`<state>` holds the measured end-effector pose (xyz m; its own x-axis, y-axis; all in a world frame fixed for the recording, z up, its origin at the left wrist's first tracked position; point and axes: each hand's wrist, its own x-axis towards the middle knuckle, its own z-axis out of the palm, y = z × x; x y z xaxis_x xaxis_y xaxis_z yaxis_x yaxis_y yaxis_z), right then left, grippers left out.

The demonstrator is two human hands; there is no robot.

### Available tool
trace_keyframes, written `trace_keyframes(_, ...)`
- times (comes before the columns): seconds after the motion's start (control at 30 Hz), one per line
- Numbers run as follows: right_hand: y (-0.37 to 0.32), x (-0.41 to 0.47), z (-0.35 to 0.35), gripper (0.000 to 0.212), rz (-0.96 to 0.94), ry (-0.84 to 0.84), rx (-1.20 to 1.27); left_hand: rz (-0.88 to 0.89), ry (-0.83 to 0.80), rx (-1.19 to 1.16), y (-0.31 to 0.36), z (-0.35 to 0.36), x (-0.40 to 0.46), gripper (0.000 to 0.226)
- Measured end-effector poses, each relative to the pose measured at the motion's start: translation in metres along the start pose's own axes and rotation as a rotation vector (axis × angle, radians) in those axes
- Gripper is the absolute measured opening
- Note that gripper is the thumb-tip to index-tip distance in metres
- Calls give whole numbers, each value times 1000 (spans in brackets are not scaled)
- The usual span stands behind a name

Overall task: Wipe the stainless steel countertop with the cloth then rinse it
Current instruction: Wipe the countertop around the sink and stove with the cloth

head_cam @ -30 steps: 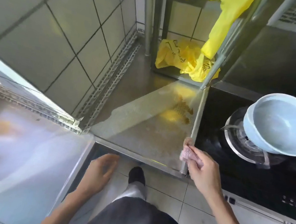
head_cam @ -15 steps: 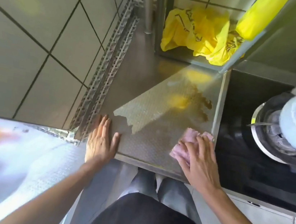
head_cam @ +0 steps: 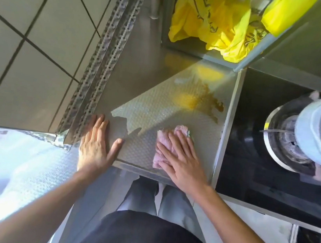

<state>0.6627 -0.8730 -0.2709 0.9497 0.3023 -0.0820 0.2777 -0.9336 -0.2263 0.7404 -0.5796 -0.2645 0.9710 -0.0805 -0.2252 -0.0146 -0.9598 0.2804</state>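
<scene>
Head view: the pink cloth (head_cam: 165, 145) lies on the stainless tabletop (head_cam: 149, 107) under the right hand (head_cam: 181, 160), fingers straight and pressing it flat. The brown stain (head_cam: 211, 102) lies beyond the cloth, toward the yellow bag (head_cam: 213, 24), so the right hand is nearer. The left hand (head_cam: 96, 145) rests spread beside it. Since half a second ago, the cloth has slid leftward, away from the stove (head_cam: 276, 136).

Pink cloth (head_cam: 165, 142), dimpled steel countertop (head_cam: 153, 108), brown stain (head_cam: 213, 103).
</scene>
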Motion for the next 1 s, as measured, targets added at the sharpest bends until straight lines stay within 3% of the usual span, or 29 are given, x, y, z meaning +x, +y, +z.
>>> trace_keyframes(0.1,46,-29,-14,58,13,-50,-87,-5,-11,1,-1,0,0,85)
trace_keyframes(0.2,70,-8,-29,57,232,-79,-89,-13,-8,-20,-1,1,0,81)
trace_keyframes(0.33,26,67,-23,58,540,-28,-30,-20,13,-42,-2,3,0,76)
trace_keyframes(0.4,-11,94,-13,56,485,19,7,-22,25,-47,-3,4,0,73)
trace_keyframes(0.53,-56,80,7,55,196,37,51,-7,46,-49,-5,7,1,70)
trace_keyframes(0.63,-40,27,10,57,3,31,41,14,65,-72,-6,8,1,68)
trace_keyframes(0.7,-11,-7,3,60,-26,-6,1,21,66,-82,-7,8,0,67)
trace_keyframes(0.87,45,-8,-22,61,285,-70,4,18,59,-88,-7,6,0,66)
trace_keyframes(1.0,11,74,-17,58,641,37,36,11,40,-99,-5,4,-1,67)
